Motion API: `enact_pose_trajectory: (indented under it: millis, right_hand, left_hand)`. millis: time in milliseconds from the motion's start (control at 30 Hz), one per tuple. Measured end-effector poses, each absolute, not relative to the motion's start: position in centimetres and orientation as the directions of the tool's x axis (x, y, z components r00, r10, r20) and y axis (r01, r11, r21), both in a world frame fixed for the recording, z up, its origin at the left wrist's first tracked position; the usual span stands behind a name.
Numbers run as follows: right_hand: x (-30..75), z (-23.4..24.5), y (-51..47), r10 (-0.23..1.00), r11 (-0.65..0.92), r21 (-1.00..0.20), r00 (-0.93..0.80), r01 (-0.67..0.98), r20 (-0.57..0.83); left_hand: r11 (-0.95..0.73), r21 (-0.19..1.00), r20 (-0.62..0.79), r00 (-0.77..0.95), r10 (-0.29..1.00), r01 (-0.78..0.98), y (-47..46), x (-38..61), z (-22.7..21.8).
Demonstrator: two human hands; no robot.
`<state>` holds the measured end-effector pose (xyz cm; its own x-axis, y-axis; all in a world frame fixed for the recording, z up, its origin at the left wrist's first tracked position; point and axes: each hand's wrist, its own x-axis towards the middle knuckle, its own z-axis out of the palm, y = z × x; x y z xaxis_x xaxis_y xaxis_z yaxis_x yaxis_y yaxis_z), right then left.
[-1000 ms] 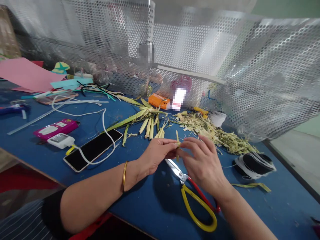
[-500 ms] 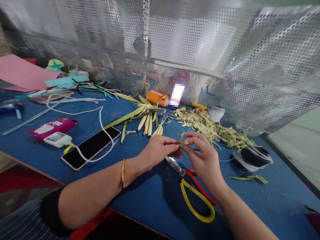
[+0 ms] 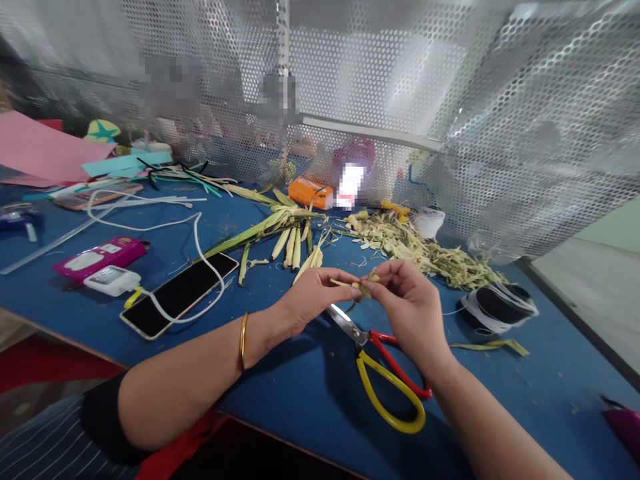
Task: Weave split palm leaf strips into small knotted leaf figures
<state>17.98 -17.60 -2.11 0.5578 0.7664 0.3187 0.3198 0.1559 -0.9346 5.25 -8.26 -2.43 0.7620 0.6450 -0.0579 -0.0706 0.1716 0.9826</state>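
Between my two hands is a small piece of pale green dried leaf, partly hidden by the fingers. My left hand pinches it from the left, thumb on top. From the right, my right hand pinches the same piece, its fingertips almost meeting the left ones. Below the hands lie scissors with one red and one yellow handle, blades pointing away to the left. Beyond the left hand several pale leaf strips and long green leaves are spread on the blue table.
A heap of shredded leaf bits lies behind my right hand. To the right stands a black spool with white thread. A phone, a white cable and a magenta device are at left. A perforated metal screen closes the back.
The leaf piece has turned between my fingers; an end that stood upright now points left. My right fingers have curled in more. The view has shifted slightly.
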Motion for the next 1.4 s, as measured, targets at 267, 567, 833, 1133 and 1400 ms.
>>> enact_pose_trajectory:
  millis: [267,567,833,1133,1400]
  right_hand:
    - [16.8,-2.8,-17.3,0.735,0.23,-0.963,0.623,0.141,0.267]
    - [16.3,-3.8,-16.8,0.712,0.264,-0.964,0.671,0.016,0.206]
    - [16.9,-3.6,-16.9,0.734,0.244,-0.97,0.658,-0.023,0.169]
    - [17.0,-3.3,-16.9,0.74,0.253,-0.963,0.659,-0.089,0.134]
    - [17.0,-3.1,-16.9,0.724,0.267,-0.959,0.677,-0.096,0.134]
  left_hand:
    - [0.478,0.858,-0.154,0.791,0.592,-0.19,-8.6,5.7,-3.8]
    - [0.471,0.855,-0.16,0.753,0.639,-0.218,-9.0,5.8,-3.5]
    - [0.413,0.892,-0.127,0.773,0.622,-0.185,-8.8,5.6,-3.3]
    - [0.265,0.937,0.016,0.789,0.615,-0.226,-8.8,5.6,-3.2]
    - [0.172,0.958,0.09,0.808,0.582,-0.23,-8.5,5.6,-3.6]
